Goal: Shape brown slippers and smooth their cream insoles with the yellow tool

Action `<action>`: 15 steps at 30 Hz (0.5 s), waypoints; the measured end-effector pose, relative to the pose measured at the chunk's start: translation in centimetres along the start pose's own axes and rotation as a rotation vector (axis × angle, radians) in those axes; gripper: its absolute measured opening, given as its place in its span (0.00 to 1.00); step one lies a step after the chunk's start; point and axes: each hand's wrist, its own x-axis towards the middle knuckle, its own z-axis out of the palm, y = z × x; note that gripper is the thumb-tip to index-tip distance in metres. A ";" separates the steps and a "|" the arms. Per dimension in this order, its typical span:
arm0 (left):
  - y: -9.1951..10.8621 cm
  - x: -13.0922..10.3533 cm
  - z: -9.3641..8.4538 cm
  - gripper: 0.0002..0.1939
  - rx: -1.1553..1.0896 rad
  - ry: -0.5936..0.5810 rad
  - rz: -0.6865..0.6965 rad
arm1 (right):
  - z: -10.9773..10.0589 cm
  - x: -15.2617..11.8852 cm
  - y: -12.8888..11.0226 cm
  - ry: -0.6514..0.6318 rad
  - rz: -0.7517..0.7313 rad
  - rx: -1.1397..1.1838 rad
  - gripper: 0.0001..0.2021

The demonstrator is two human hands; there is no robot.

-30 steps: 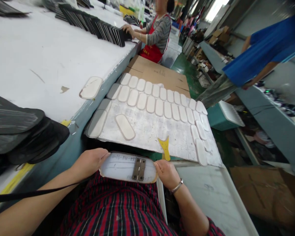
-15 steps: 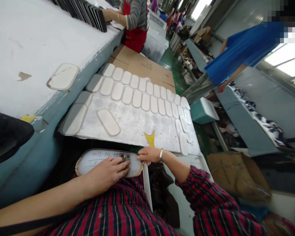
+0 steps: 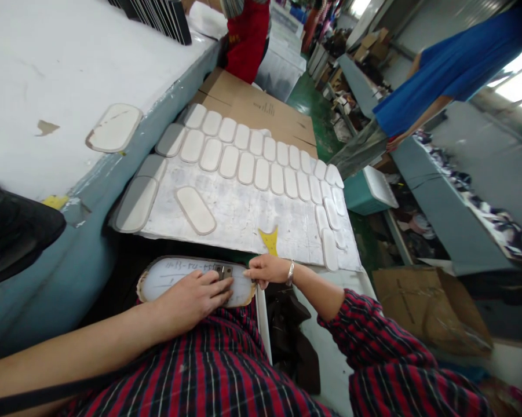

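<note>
A white oval board (image 3: 159,278) with handwriting and a ragged tan rim lies near my lap. My left hand (image 3: 202,294) rests over its middle, fingertips on a small metal piece (image 3: 226,271) that lies on the board. At the board's right end my right hand (image 3: 265,271) has its fingers pinched together by the rim; what they hold is too small to make out. A yellow piece (image 3: 269,240) lies just beyond that hand. Past the board, a pale table (image 3: 243,214) bears rows of white oval pieces (image 3: 229,161), with one lying apart (image 3: 195,209).
A white-topped table (image 3: 35,58) stands at the left, with a loose oval (image 3: 114,128) and a black object (image 3: 17,231). Cardboard (image 3: 261,110) lies beyond the ovals. A person in red (image 3: 248,40) and a person in blue (image 3: 443,69) stand farther off. A teal bin (image 3: 367,191) stands right.
The view has shifted slightly, and the person in red's hands have left the picture. My hands keep nearly the same places on the board.
</note>
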 end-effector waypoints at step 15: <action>-4.6 -11.2 -2.0 0.21 -0.842 0.415 -1.282 | 8.2 -1.7 2.2 0.216 0.232 0.291 0.21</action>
